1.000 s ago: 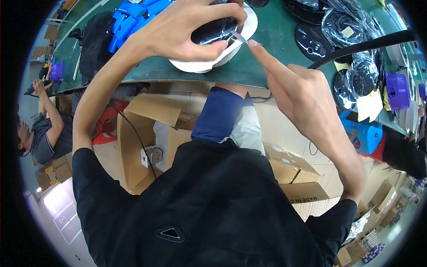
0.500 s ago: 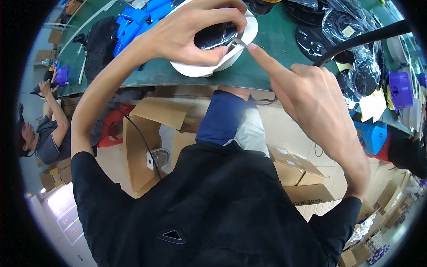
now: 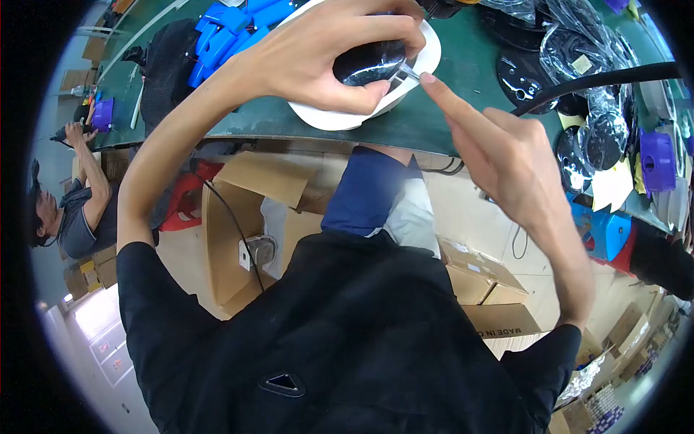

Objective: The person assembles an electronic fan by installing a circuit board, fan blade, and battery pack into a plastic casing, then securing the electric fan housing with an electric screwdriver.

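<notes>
A white rounded plastic housing (image 3: 330, 119) rests at the near edge of the table, with a glossy black rounded part (image 3: 366, 64) inside it. My left hand (image 3: 329, 61) is curved over them, thumb and fingers closed around the black part. My right hand (image 3: 502, 148) comes from the right, index finger stretched forward and the other fingers curled under. A slim silver metal tool (image 3: 410, 71) runs from below that fingertip to the gap between the black part and the white rim. Its handle is hidden by my right hand, so its exact kind cannot be told.
Blue plastic parts (image 3: 220, 40) and a black cloth item (image 3: 170, 72) lie at left. Glossy black discs (image 3: 525, 78), plastic wrap, a purple ring (image 3: 657, 160) and a thick black cable (image 3: 600, 78) are at right. Open cartons (image 3: 224, 253) stand below. A co-worker (image 3: 79, 202) sits far left.
The view has shifted slightly, so the table and things on it appear farther right. My hands keep the same hold, and the tool tip stays at the gap by the rim.
</notes>
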Demonstrator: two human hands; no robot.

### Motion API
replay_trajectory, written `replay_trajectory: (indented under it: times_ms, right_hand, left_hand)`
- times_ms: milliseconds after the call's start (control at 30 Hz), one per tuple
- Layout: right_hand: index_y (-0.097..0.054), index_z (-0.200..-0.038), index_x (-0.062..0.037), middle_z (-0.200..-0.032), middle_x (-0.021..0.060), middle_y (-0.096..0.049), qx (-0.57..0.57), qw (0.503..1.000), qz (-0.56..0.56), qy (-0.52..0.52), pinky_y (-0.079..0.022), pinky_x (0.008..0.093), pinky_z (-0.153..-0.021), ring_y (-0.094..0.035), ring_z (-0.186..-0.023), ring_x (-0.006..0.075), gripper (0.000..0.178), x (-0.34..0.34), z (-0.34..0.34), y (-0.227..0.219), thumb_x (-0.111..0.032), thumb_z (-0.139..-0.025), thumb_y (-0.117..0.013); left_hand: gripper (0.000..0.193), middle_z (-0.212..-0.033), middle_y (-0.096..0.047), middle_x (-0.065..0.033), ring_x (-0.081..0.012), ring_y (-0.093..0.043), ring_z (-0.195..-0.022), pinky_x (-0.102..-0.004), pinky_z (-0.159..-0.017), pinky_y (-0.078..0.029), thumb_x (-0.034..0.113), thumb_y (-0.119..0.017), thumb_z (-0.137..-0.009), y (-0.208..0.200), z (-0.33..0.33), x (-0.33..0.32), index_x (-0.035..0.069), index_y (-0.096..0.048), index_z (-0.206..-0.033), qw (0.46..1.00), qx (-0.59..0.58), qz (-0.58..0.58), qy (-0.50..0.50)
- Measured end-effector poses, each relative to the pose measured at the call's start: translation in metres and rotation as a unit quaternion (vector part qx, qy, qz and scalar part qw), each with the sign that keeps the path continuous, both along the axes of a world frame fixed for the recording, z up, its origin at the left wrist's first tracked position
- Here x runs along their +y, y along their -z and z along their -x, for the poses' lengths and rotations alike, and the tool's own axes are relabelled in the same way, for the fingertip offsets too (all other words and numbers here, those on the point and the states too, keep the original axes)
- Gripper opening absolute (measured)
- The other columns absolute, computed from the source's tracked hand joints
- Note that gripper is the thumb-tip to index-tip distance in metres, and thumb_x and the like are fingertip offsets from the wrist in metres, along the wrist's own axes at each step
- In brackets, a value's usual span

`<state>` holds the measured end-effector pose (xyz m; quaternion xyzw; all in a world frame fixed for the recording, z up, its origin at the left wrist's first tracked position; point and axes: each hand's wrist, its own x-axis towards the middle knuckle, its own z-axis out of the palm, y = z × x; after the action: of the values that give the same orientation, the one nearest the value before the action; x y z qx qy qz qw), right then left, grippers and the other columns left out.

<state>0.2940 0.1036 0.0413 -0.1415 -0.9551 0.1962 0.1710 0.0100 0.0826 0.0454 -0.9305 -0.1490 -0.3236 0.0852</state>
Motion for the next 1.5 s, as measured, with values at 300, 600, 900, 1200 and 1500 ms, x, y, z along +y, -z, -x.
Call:
replay_trajectory:
  times_ms: [300, 600, 900, 1200, 1500]
  right_hand:
    - [-0.064, -0.136, -0.0134, -0.06, 0.0164, -0.056, 0.042, 0.999, -0.023, 0.009, -0.046, 0.0399, -0.052, -0.055, -0.051, 0.0304, 0.048, -0.008, 0.006, -0.014, -0.001, -0.089, -0.066]
    - [-0.061, -0.136, -0.0102, -0.064, 0.0182, -0.058, -0.056, 0.998, 0.003, -0.006, -0.045, 0.0428, -0.057, -0.057, -0.056, 0.0337, 0.049, -0.019, -0.003, -0.043, -0.003, -0.088, -0.067]
    - [-0.061, -0.138, -0.0126, -0.062, 0.0146, -0.057, -0.054, 0.994, -0.097, 0.005, -0.046, 0.0426, -0.057, -0.057, -0.056, 0.0322, 0.05, -0.015, 0.004, -0.032, -0.004, -0.088, -0.067]
    - [-0.062, -0.138, -0.0183, -0.058, 0.0113, -0.051, -0.086, 0.985, -0.094, -0.114, -0.043, 0.0409, -0.052, -0.055, -0.051, 0.0278, 0.053, 0.029, 0.007, -0.035, -0.004, -0.087, -0.068]
    - [-0.06, -0.141, -0.0207, -0.056, 0.0069, -0.046, -0.071, 0.987, -0.08, -0.123, -0.039, 0.0388, -0.046, -0.048, -0.045, 0.0228, 0.058, 0.026, 0.007, -0.027, -0.003, -0.087, -0.069]
  left_hand:
    - [0.025, -0.108, -0.055, -0.0168, -0.0348, -0.053, -0.104, -0.042, -0.093, -0.043, 0.017, -0.065, -0.081, -0.007, -0.004, -0.019, 0.005, -0.063, -0.103, 0.973, -0.048, 0.189, -0.12]
    - [0.015, -0.108, -0.057, -0.018, -0.0354, -0.054, -0.103, -0.0424, -0.093, -0.043, 0.007, -0.054, -0.089, -0.001, -0.004, -0.016, 0.003, -0.064, -0.1, 0.993, -0.02, 0.061, -0.101]
    - [0.015, -0.11, -0.056, -0.0173, -0.0339, -0.055, -0.103, -0.0417, -0.093, -0.044, 0.006, -0.054, -0.09, -0.001, -0.005, -0.02, 0.003, -0.064, -0.1, 0.989, -0.041, 0.082, -0.112]
    - [0.014, -0.105, -0.055, -0.0165, -0.0341, -0.054, -0.098, -0.0428, -0.087, -0.044, 0.006, -0.054, -0.089, -0.023, -0.02, -0.037, 0.003, -0.062, -0.099, 0.934, -0.044, 0.28, -0.219]
    - [0.013, -0.1, -0.055, -0.0149, -0.0323, -0.055, -0.092, -0.0415, -0.082, -0.045, 0.007, -0.055, -0.086, -0.022, -0.024, -0.032, 0.005, -0.061, -0.097, 0.965, 0.086, 0.091, -0.229]
